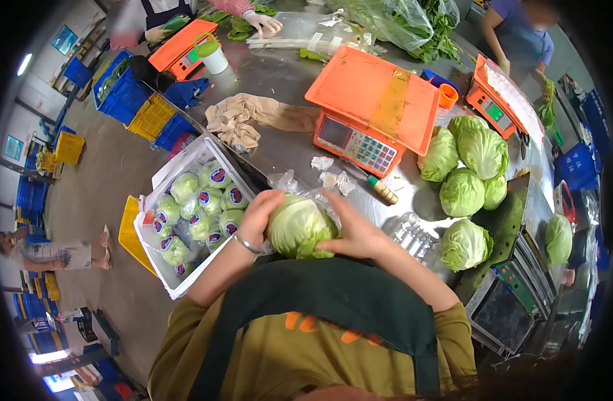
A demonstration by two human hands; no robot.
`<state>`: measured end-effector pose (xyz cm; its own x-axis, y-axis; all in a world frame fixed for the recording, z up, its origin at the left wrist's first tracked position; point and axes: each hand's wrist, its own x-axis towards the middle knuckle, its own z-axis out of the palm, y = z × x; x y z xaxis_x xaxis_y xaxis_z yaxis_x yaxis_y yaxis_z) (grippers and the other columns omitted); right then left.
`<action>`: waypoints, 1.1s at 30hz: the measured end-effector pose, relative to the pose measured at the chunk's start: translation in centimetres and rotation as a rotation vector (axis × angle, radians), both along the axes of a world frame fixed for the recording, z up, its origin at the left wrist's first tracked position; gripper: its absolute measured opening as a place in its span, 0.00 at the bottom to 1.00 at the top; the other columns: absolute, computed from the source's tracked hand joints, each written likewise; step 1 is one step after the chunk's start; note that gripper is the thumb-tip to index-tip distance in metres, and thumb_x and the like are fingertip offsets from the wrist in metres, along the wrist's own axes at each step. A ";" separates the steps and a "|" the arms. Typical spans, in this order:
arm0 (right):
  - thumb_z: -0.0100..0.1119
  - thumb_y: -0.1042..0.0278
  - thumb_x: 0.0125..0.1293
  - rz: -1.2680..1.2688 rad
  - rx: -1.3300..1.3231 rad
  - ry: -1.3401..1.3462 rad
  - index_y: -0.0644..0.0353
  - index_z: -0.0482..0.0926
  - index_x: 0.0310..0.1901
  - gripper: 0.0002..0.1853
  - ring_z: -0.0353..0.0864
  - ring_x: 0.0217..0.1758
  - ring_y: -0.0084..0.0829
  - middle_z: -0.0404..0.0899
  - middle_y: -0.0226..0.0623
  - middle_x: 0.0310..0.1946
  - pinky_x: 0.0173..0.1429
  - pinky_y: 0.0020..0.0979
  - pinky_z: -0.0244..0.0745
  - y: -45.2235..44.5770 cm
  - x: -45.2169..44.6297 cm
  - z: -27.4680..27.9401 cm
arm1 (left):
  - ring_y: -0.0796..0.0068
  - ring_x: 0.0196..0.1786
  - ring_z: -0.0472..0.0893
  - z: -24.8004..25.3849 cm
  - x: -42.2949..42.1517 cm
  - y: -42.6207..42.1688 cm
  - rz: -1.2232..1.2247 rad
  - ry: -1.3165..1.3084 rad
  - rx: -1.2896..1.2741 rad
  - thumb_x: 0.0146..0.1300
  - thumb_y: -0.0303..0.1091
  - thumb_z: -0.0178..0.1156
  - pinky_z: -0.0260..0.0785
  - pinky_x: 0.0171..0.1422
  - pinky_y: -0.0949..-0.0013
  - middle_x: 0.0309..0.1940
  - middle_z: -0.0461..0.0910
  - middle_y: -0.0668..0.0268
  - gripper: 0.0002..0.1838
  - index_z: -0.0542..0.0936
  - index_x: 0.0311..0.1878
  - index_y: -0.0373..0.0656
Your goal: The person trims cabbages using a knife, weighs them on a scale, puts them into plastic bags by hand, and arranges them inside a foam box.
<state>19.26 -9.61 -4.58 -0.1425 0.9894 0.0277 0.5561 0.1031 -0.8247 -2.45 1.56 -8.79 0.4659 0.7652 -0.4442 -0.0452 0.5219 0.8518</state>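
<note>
Between my two palms sits a pale green head of lettuce (298, 227), close in front of my apron. My left hand (261, 212) is curved round its left side, and my right hand (354, 230) clasps the right side with the thumb low on the leaves. Crumpled clear plastic (283, 182) shows behind it; whether it wraps the lettuce I cannot tell. Several unwrapped lettuces (461, 195) are grouped to the right, with a single lettuce (466, 245) nearer me. At my left, a white foam box (175, 289) holds several wrapped lettuces (199, 226) bearing round labels.
Ahead stands an orange scale (377, 100), with a green-and-tan cylindrical handle (383, 190) by its base. A beige cloth (243, 115) lies left of it. Ridged clear plastic (413, 235) is beside my right forearm. A metal machine (510, 294) borders the right. Co-workers are across the table.
</note>
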 end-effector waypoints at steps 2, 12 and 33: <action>0.69 0.56 0.48 0.055 -0.009 0.260 0.59 0.49 0.68 0.49 0.60 0.67 0.45 0.57 0.52 0.64 0.68 0.37 0.57 0.1 -0.9 -2.9 | 0.75 0.46 0.76 -0.1 0.6 1.3 0.089 -0.056 -0.205 0.64 0.38 0.53 0.68 0.52 0.70 0.41 0.78 0.66 0.14 0.75 0.45 0.37; 0.33 0.46 0.70 -0.087 -0.445 1.950 0.56 0.60 0.65 0.29 0.62 0.67 0.40 0.62 0.40 0.65 0.67 0.47 0.61 1.2 2.9 -2.8 | 0.76 0.46 0.74 5.3 -2.0 0.1 0.105 -0.164 0.184 0.59 0.30 0.53 0.67 0.51 0.73 0.43 0.75 0.66 0.14 0.74 0.49 0.39; 0.36 0.32 0.59 -0.034 -0.168 2.092 0.42 0.63 0.63 0.35 0.64 0.63 0.43 0.64 0.33 0.63 0.53 0.51 0.67 -0.1 8.0 -3.2 | 0.65 0.38 0.81 -13.8 -27.1 -4.9 0.066 0.930 0.092 0.53 0.36 0.58 0.74 0.42 0.63 0.34 0.80 0.56 0.15 0.80 0.43 0.41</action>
